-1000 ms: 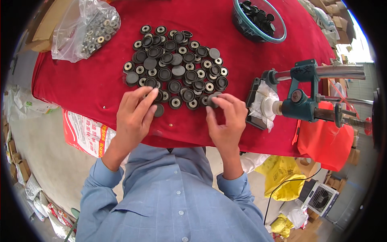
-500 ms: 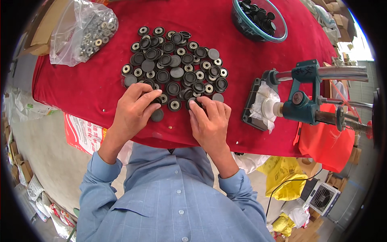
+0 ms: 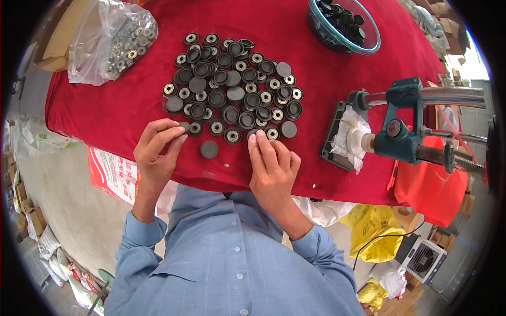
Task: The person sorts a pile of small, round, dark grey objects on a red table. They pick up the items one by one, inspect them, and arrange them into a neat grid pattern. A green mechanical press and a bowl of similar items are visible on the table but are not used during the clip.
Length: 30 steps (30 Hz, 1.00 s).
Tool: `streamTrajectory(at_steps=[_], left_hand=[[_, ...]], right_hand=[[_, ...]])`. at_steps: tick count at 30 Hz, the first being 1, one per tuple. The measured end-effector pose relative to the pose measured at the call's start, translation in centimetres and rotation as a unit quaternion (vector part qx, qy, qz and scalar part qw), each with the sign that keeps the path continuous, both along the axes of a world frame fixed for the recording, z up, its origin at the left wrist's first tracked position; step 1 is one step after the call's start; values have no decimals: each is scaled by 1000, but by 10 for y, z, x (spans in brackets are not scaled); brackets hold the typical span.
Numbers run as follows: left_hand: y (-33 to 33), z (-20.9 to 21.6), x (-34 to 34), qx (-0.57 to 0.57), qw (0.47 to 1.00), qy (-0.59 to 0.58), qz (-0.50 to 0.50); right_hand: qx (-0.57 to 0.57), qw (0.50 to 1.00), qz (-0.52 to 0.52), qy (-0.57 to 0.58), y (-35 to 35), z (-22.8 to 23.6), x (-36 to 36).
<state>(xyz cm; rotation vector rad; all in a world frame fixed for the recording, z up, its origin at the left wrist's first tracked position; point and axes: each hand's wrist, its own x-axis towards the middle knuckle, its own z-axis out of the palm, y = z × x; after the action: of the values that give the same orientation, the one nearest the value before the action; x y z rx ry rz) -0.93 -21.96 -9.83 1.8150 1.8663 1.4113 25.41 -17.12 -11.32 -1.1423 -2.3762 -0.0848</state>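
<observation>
Left hand [image 3: 156, 150] in tight, thumb and fingertips pinched on a dark cap [image 3: 184, 127], right at the near-left edge of the pile [image 3: 235, 94]. Over on the other side, right hand [image 3: 273, 166], fingertips down on a second cap [image 3: 252, 133] at the pile's near edge; whether it's gripped or only touched, can't tell, the thumb's hidden. Between the hands, a loose cap [image 3: 209, 149] lies flat on the red cloth [image 3: 105, 116], touching neither. Black caps crowd the pile, many with a silver bearing [image 3: 216, 127] showing inside. Clear bag [image 3: 87, 58] of metal parts far left, bowl [image 3: 322, 35] of black pieces far right, green press [image 3: 403, 126] standing well right of the right hand.
</observation>
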Motion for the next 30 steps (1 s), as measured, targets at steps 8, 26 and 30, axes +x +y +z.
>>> streamTrajectory(at_steps=[8,26,30], left_hand=[[4,-10,8,22,996,78,-22],[4,-11,14,12,977,212,-9],[7,-6,8,7,977,209,-33]], right_hand=[[-68,993,15,97,17,19,-1],[-138,986,44,82,59,24,-28],[-246,950,42,188,62,25,-26]])
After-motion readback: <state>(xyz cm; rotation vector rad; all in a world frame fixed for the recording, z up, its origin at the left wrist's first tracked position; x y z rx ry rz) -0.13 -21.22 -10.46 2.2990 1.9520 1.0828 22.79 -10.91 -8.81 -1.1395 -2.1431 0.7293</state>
